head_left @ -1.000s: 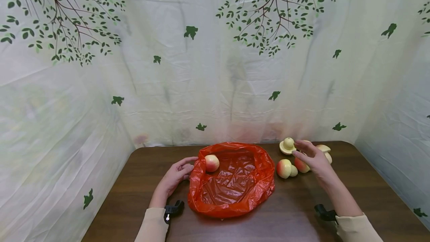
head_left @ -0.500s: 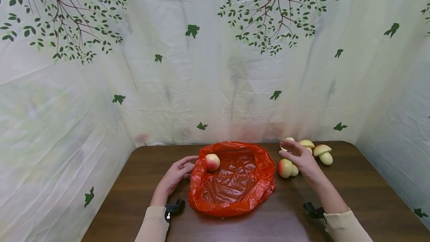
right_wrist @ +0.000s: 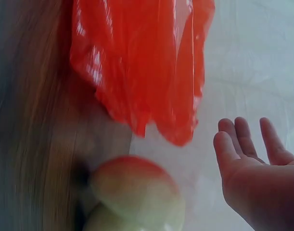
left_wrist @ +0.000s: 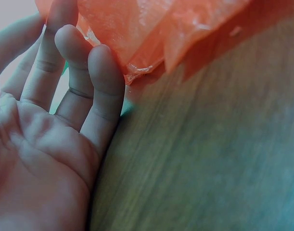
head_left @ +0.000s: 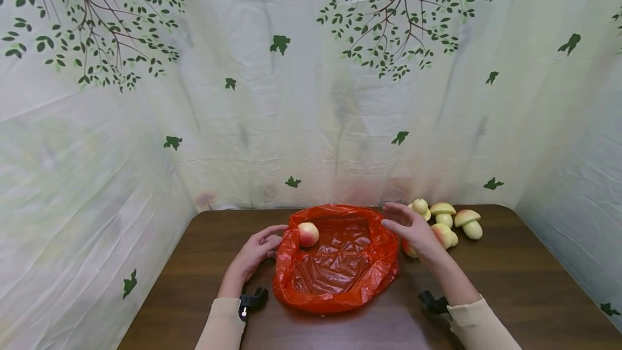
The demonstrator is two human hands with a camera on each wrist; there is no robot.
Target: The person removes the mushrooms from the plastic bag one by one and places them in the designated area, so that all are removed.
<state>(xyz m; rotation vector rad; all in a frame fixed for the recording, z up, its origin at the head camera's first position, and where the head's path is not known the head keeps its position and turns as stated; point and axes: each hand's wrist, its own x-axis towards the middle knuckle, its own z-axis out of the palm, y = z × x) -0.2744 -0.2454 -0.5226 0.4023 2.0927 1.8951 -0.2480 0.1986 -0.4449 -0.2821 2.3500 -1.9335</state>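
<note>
A red plastic bag [head_left: 335, 304] lies spread with its mouth up on the table. Inside it at the left, a round yellow-and-red thing [head_left: 308, 235] shows, coloured like the mushroom caps outside. My left hand [head_left: 254, 255] pinches the bag's left rim; in the left wrist view its fingertips [left_wrist: 106, 72] lie against the red plastic. My right hand [head_left: 413, 231], fingers loosely extended, hovers by the bag's right rim and holds nothing. Just beyond it are several mushroom-shaped pieces [head_left: 468, 223] with yellow-and-red caps; the hand partly covers one of them [head_left: 410, 249].
The brown wooden table [head_left: 194, 285] reaches back to a pale cloth wall [head_left: 218, 123] printed with leaves and branches. More cloth hangs at both sides. A black wrist camera [head_left: 252, 300] is strapped to my left wrist, another [head_left: 432, 302] to my right.
My right hand has moved left from the mushroom pieces to the bag's right rim, uncovering several of them. My left hand and the bag stay in place.
</note>
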